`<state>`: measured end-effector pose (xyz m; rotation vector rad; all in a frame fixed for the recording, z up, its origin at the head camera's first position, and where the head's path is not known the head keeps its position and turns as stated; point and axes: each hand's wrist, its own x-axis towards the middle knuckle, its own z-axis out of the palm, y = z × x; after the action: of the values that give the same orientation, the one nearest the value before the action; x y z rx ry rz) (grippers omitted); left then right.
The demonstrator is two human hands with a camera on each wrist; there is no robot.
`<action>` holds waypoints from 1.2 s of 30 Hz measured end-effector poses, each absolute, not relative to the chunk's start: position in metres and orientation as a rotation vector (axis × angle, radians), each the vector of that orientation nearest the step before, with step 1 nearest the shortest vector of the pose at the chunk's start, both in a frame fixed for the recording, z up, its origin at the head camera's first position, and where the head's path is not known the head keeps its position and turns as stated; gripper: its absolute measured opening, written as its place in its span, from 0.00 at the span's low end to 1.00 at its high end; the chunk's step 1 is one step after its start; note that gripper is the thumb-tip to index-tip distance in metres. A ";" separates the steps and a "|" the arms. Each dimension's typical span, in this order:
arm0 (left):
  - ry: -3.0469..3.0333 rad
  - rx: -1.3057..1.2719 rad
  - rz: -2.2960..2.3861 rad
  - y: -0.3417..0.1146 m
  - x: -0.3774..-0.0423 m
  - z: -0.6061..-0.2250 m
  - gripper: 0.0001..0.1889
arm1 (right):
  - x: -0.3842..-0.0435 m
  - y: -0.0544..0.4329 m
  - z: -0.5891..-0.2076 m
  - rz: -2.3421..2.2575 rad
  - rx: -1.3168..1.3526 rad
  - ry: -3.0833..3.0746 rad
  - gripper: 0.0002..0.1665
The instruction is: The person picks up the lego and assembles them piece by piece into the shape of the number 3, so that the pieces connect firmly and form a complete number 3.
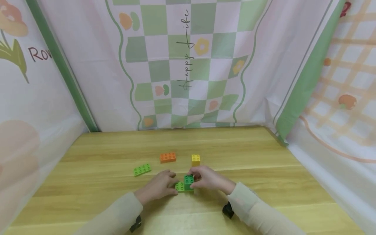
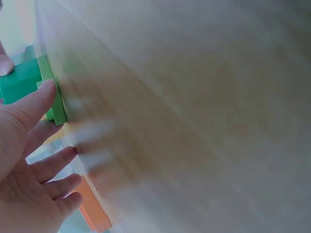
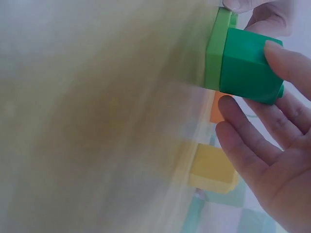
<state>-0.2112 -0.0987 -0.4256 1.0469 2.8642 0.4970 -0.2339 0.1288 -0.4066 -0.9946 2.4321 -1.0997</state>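
A flat light green toy brick (image 1: 179,187) lies on the table in front of the person, with a taller dark green brick (image 1: 188,183) on its right half. My right hand (image 1: 211,178) grips the dark green brick between thumb and fingers. At the left end, my left hand (image 1: 158,186) pinches the flat brick with thumb and index finger; its other fingers spread loosely. From the right wrist view, the dark green brick (image 3: 248,65) sits flush against the flat one (image 3: 214,63), its far side hidden by the fingers.
Just beyond the right hand stands a yellow brick (image 1: 195,159). An orange brick (image 1: 168,158) lies farther left, and another flat light green brick (image 1: 142,170) is left of the left hand. The wooden table (image 1: 235,147) ends at a hanging patterned cloth (image 1: 199,71).
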 end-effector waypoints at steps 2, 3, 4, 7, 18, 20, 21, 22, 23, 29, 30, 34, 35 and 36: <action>2.862 1.039 0.496 -0.099 -0.211 -0.426 0.23 | -0.235 0.130 -0.409 -1.125 -0.981 2.422 0.18; 2.861 1.035 0.498 -0.099 -0.211 -0.426 0.23 | -0.235 0.130 -0.410 -1.136 -0.971 2.415 0.19; 2.860 1.032 0.501 -0.099 -0.211 -0.426 0.24 | -0.235 0.131 -0.411 -1.146 -0.961 2.410 0.19; 2.860 1.029 0.506 -0.099 -0.211 -0.427 0.23 | -0.236 0.132 -0.413 -1.162 -0.933 2.401 0.21; 2.863 1.039 0.500 -0.100 -0.212 -0.429 0.24 | -0.234 0.133 -0.416 -1.236 -0.861 2.355 0.22; 2.863 1.040 0.502 -0.100 -0.212 -0.429 0.24 | -0.234 0.134 -0.417 -1.260 -0.835 2.348 0.22; 2.862 1.038 0.503 -0.100 -0.212 -0.429 0.24 | -0.233 0.134 -0.417 -1.274 -0.820 2.339 0.22; 2.861 1.034 0.505 -0.100 -0.212 -0.429 0.24 | -0.233 0.134 -0.417 -1.284 -0.812 2.332 0.22; 2.861 1.032 0.507 -0.100 -0.212 -0.429 0.24 | -0.232 0.134 -0.417 -1.297 -0.806 2.324 0.21; 2.857 1.016 0.513 -0.100 -0.212 -0.429 0.25 | -0.231 0.135 -0.417 -1.327 -0.786 2.310 0.19; 2.857 1.015 0.514 -0.100 -0.212 -0.429 0.25 | -0.232 0.135 -0.418 -1.326 -0.784 2.313 0.19; 2.861 1.014 0.513 -0.100 -0.212 -0.429 0.24 | -0.231 0.135 -0.418 -1.321 -0.781 2.320 0.19; 2.863 1.015 0.513 -0.100 -0.212 -0.428 0.24 | -0.231 0.135 -0.418 -1.322 -0.781 2.318 0.19; 2.863 1.015 0.515 -0.100 -0.212 -0.428 0.24 | -0.232 0.135 -0.418 -1.323 -0.781 2.317 0.19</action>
<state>-0.2120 -0.0997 -0.4281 1.0149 2.8628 0.5153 -0.2316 0.1348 -0.4177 -0.7815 2.3175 -1.3233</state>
